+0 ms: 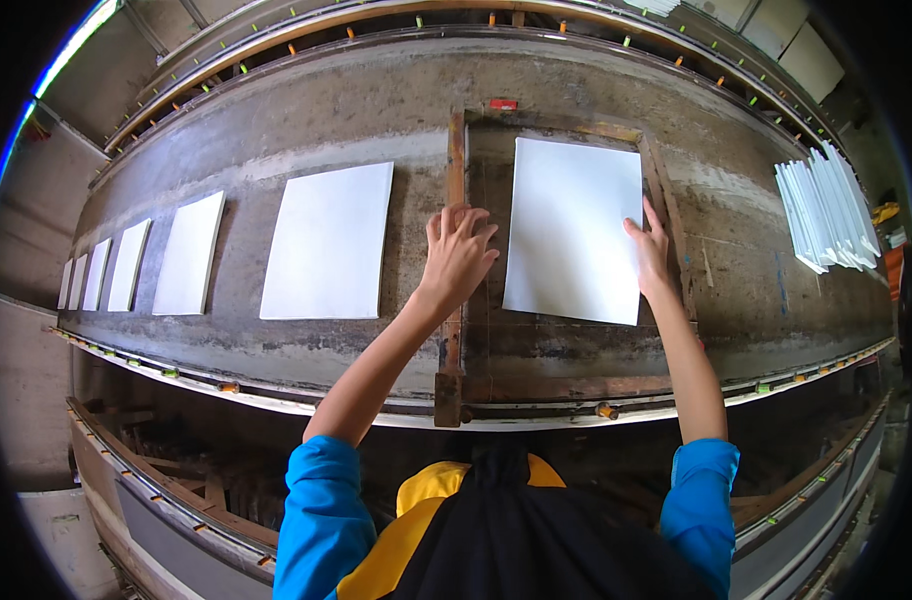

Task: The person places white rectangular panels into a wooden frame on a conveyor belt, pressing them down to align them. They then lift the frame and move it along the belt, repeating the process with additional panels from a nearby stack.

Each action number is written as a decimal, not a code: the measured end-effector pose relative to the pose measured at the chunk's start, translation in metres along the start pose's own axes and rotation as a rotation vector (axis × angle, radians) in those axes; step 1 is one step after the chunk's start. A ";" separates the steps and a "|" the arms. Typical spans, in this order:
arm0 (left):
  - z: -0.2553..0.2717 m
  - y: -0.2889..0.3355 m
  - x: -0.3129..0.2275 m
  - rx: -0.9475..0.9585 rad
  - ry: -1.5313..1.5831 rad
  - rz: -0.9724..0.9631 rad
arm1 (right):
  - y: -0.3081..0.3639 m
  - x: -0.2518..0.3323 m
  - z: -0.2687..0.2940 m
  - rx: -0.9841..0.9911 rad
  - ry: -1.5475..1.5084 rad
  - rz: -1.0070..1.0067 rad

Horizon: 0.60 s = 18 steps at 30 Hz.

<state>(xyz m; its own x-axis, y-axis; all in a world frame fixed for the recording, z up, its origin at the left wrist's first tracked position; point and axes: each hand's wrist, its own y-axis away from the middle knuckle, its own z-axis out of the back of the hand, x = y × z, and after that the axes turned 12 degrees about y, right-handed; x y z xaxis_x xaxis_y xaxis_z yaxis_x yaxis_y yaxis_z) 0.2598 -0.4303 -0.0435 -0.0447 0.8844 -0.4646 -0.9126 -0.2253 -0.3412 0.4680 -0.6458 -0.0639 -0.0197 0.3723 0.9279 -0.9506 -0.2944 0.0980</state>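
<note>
A wooden frame (457,170) with dark, worn bars lies on a long stained table. Inside its outline is a white rectangular panel (573,240), its surface blank. My right hand (652,250) grips the panel's right edge, thumb over the face and fingers on the outer side, close to the frame's right bar. Over the left bar rests my left hand (457,255), its fingers apart and bent, holding no panel. Whether its fingertips press on the wood I cannot tell. Another white panel (328,243) lies flat just left of the frame.
Farther left, more white panels (190,255) lie spaced in a row. A bundle of white panels (826,208) sits at the table's right end. A small red object (504,104) lies behind the frame. Rails with orange and green pegs (606,410) edge the table.
</note>
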 end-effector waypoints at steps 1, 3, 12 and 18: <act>-0.001 0.002 0.001 -0.010 -0.026 -0.003 | -0.004 -0.004 0.001 0.002 -0.018 -0.006; -0.004 0.006 0.004 -0.022 -0.079 0.002 | -0.010 -0.005 -0.001 0.042 -0.071 -0.029; -0.018 0.009 0.010 -0.025 -0.093 0.092 | 0.003 0.002 -0.022 0.180 -0.124 -0.099; -0.019 0.005 0.008 -0.022 -0.047 0.104 | -0.004 -0.002 -0.029 0.187 -0.119 -0.104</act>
<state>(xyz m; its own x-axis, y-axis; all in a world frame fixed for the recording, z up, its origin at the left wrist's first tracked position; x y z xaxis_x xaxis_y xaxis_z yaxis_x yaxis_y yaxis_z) 0.2621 -0.4320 -0.0645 -0.1579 0.8738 -0.4600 -0.8928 -0.3254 -0.3116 0.4626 -0.6200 -0.0764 0.1230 0.3059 0.9441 -0.8717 -0.4215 0.2501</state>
